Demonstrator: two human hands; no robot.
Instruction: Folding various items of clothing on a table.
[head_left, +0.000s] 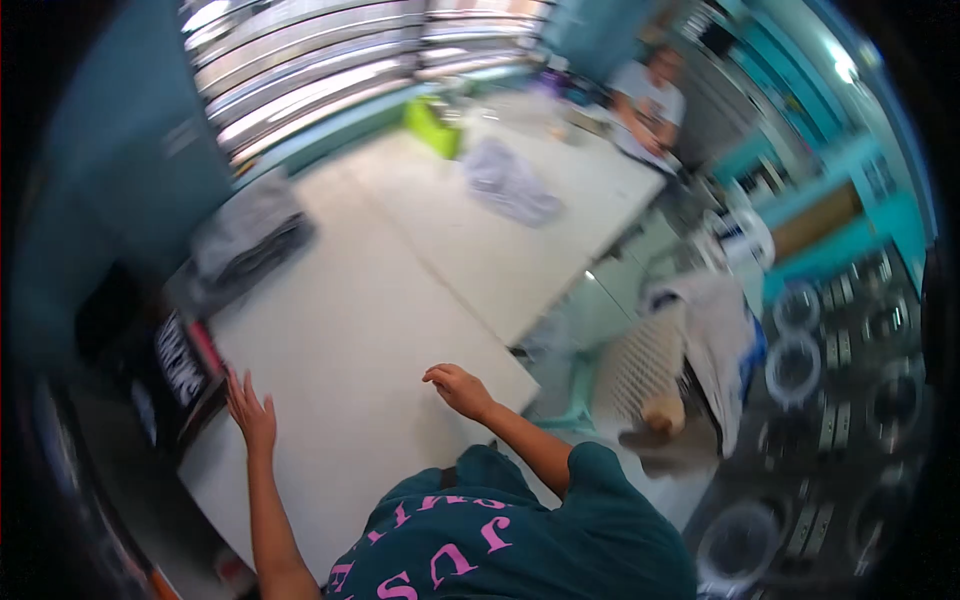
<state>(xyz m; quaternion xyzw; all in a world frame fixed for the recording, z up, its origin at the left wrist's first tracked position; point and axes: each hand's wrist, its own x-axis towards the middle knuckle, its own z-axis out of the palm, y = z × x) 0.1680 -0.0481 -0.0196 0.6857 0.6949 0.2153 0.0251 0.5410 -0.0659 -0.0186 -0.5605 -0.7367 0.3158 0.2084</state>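
My left hand (253, 416) has its fingers spread at the left edge of a white table (352, 330). Just beyond its fingertips is a dark item with large white lettering (180, 360), with a pink-red strip along its side. Over the middle of the near tabletop hovers my right hand (457, 390), fingers loosely bent and nothing in them. A stack of folded grey cloth (251, 232) rests at the table's far left. Further back, a pale lilac cloth (510, 184) lies crumpled on the adjoining white table (420, 202).
A lime-green container (433, 126) stands by the louvred window (315, 67). To the right is a woven basket (641, 360) with pale cloth (709, 315) draped over it. Several round-door machines (795, 367) line the right side. A person (649, 105) sits at the far table end.
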